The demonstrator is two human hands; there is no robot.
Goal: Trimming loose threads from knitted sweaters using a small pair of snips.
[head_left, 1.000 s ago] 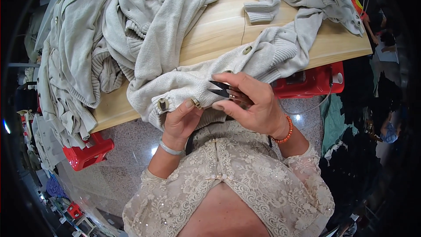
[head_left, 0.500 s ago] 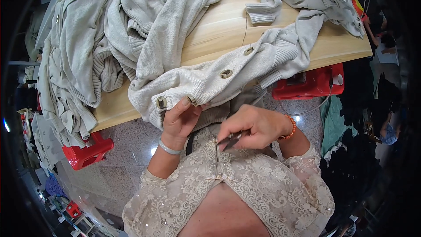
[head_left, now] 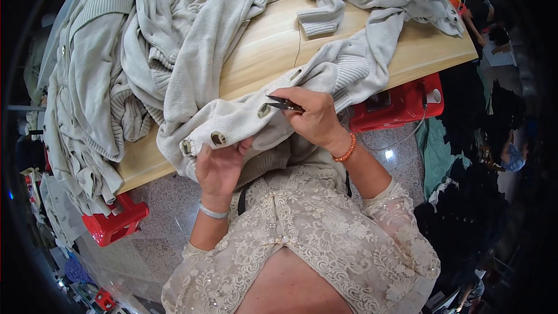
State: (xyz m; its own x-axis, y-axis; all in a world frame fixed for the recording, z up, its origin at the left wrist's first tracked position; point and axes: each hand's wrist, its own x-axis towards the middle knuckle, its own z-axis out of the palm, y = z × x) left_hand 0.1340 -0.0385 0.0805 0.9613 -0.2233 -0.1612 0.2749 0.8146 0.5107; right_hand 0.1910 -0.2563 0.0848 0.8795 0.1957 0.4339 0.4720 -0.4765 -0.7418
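A light grey knitted cardigan (head_left: 241, 121) lies across the near edge of the table and hangs over it. Along its front band run several brown buttons, one (head_left: 218, 138) just above my left thumb. My left hand (head_left: 221, 168) grips the lower edge of this band, its fingertips partly hidden by the knit. In my right hand (head_left: 315, 117) is a pair of small dark thread snips (head_left: 283, 104). Their blades point left, over or beside another button (head_left: 264, 110); whether they touch it I cannot tell.
More grey knitted garments (head_left: 197, 40) are heaped on the wooden table (head_left: 261, 35), mostly left and far. Red plastic stools (head_left: 401, 104) stand at the table's near edge, right and left (head_left: 116, 221). Dark and green cloth (head_left: 439, 163) lies at the right. A thin thread crosses the tabletop.
My right hand has gone up and away from my chest, bringing the snips to the button band. My left hand now grips the band lower, below the buttons. The view has shifted slightly.
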